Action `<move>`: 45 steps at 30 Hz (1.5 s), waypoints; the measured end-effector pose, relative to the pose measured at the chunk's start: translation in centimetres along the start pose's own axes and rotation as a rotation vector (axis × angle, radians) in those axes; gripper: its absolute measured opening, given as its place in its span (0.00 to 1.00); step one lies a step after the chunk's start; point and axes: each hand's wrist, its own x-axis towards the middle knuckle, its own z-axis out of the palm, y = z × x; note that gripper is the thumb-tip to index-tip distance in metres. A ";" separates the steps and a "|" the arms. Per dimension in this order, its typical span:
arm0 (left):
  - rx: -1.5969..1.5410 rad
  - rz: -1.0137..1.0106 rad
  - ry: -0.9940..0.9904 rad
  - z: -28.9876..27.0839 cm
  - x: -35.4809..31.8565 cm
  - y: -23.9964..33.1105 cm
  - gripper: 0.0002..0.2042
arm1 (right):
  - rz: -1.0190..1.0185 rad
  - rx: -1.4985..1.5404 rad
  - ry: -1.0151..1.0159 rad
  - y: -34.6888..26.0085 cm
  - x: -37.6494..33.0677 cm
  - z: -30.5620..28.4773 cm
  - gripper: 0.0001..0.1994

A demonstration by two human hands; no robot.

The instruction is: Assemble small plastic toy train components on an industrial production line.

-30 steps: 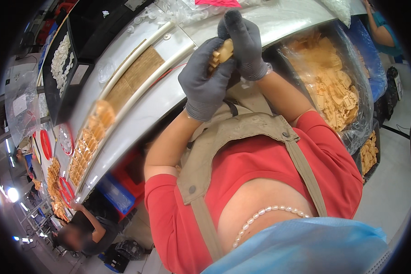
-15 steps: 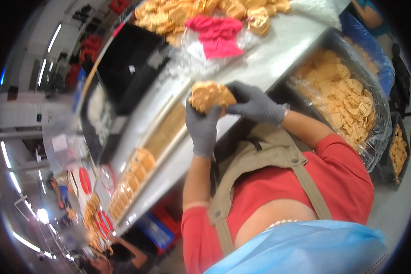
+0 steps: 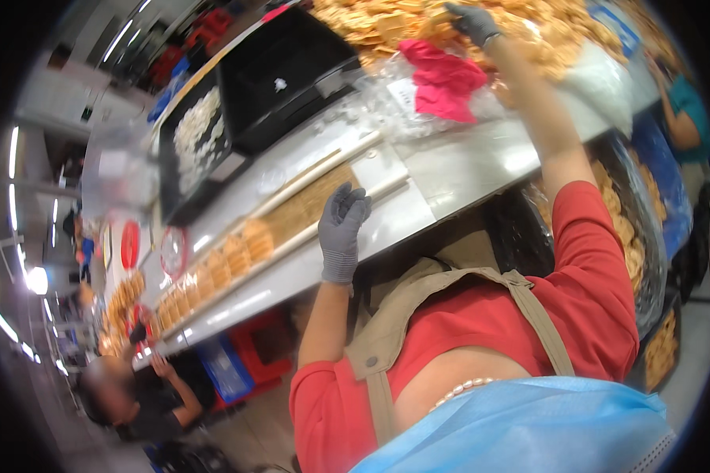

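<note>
A long steel counter [image 3: 450,169] is spread with a heap of golden flat crackers [image 3: 386,24], into which the grey-gloved right hand [image 3: 472,20] is sunk, fingers curled among them. The left hand [image 3: 341,229] is held loosely curled, empty, beside the channelled cracker row [image 3: 292,217].

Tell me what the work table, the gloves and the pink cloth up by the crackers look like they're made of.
The work table looks like stainless steel: silvery, smooth, with soft reflections. The gloves on the left hand and right hand seem to be grey knit fabric, matte and close-fitting, possibly coated; the view cannot settle that. The pink cloth looks like soft woven fabric, crumpled into folds beside the heap of crackers.
</note>
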 end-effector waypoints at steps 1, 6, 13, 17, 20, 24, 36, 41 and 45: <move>-0.009 0.005 0.039 -0.6 -0.6 0.1 0.20 | 0.011 0.031 0.074 0.5 2.2 -0.5 0.05; 0.053 -0.046 0.258 -5.1 -3.8 0.7 0.21 | -0.126 -0.567 0.206 3.0 4.9 0.2 0.11; 0.195 0.086 0.350 -9.4 -4.9 1.6 0.18 | -0.438 -0.106 0.161 4.5 -1.3 1.0 0.07; 0.348 0.225 0.380 -10.8 -5.4 3.0 0.17 | -0.404 -0.058 -0.131 5.0 -12.2 8.6 0.12; 0.812 0.573 0.427 -13.8 -6.8 4.2 0.16 | -0.437 -0.371 -0.332 5.7 -23.5 17.3 0.14; 0.625 0.500 0.712 -20.0 -8.2 6.8 0.18 | -0.472 -0.690 -0.726 8.0 -33.1 24.0 0.16; 1.559 -0.475 1.352 -51.1 -8.7 14.9 0.44 | -0.865 -1.327 -1.039 12.2 -43.6 36.5 0.33; 1.564 -0.541 1.238 -55.1 -8.3 15.1 0.46 | -0.819 -1.461 -1.015 12.5 -44.1 38.9 0.34; 1.568 -0.640 1.171 -55.3 -7.1 15.3 0.47 | -0.787 -1.583 -1.014 13.3 -44.0 39.5 0.34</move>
